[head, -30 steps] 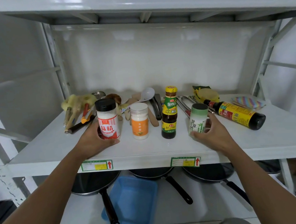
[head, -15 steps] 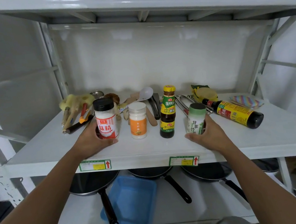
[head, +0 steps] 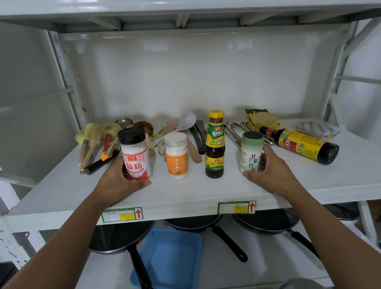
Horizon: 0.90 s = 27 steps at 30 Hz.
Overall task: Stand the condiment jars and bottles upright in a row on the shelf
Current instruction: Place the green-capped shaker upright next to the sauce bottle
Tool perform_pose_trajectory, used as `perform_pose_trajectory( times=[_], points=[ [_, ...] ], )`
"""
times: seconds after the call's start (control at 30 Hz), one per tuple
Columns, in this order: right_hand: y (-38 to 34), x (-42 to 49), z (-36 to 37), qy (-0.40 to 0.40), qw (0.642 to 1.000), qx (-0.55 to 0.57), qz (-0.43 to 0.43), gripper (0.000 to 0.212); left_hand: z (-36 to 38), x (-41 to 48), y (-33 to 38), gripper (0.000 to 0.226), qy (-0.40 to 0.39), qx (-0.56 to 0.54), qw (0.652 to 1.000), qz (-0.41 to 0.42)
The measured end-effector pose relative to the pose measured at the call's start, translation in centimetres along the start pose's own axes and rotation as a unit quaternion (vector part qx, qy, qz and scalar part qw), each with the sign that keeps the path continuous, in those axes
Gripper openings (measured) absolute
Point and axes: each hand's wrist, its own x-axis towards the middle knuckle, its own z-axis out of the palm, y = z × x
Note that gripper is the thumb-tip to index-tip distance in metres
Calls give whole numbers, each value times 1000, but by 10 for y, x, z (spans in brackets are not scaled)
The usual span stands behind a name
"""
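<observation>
A: Our one fallen soy bottle [head: 304, 145] lies on the shelf [head: 58, 198], neck pointing back-left, base front-right, just right of our right hand [head: 267, 170].

B: So right reaches. It grips the green-capped jar [head: 251, 152]; our left hand [head: 117, 185] grips the black-capped jar [head: 135, 155].

A: Since the earlier frame, the green jar sits slightly more upright.

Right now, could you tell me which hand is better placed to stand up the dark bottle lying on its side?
The right hand: the dark yellow-labelled bottle lies just right of the green-lidded jar it grips. The left hand holds the black-lidded jar at the far end.
</observation>
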Motion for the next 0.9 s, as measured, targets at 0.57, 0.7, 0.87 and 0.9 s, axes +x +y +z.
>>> perform_pose_trajectory(
  times=[0.57,0.7,0.87,0.9],
  points=[
    [2,1,1,-4,1000,16,-12,77,0,-1,5,88,-3,1,1000,-13],
    [7,2,0,-5,1000,14,-15,77,-1,-4,6,105,-11,7,1000,-26],
    [6,3,4,-15,1000,17,-14,82,7,-22,12,98,44,10,997,-62],
    [5,2,5,-16,999,24,-12,87,9,-31,12,103,76,7,994,-76]
  ],
)
